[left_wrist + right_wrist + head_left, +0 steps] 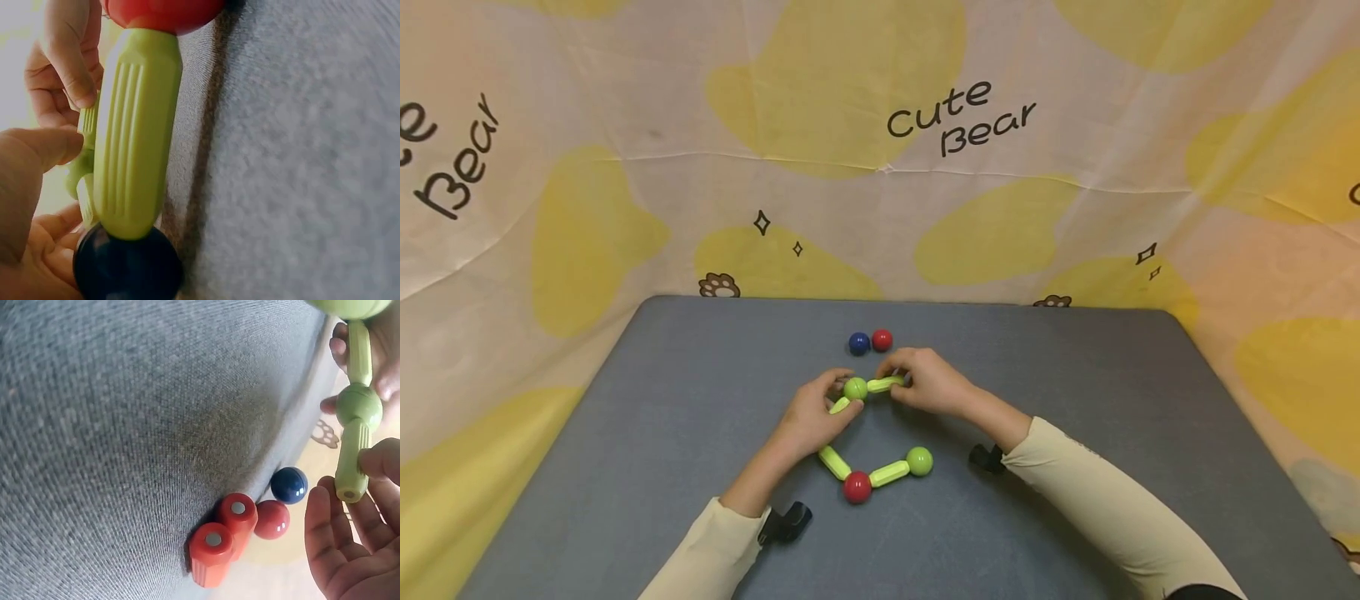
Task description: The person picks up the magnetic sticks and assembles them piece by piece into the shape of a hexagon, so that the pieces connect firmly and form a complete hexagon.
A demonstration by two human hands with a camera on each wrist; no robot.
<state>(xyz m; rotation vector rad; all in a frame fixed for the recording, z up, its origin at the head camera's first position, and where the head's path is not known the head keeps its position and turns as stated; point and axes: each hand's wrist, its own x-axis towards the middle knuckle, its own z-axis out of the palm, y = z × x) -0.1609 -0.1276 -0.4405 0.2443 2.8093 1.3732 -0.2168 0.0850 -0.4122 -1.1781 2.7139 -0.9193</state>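
Note:
A chain of light green magnetic rods and coloured balls curves over the grey table. My left hand (811,417) holds its far end at a green ball (855,388), thumb on the near side and fingers beyond. Thumb and fingers of my right hand (934,383) pinch a green rod (353,459) joined to that ball; its free end shows a metal disc. Another green rod (359,353) runs from the ball under my left hand. Nearer me, a red ball (857,487) links two rods, one ending at a green ball (920,461). A dark blue ball (128,265) sits beneath the left hand.
Beyond the hands, a loose blue ball (859,343) and a red ball (882,339) lie side by side. Two red rods (211,553) with metal ends lie close to them, hidden in the head view. A patterned cloth (820,125) hangs behind the grey table (700,350).

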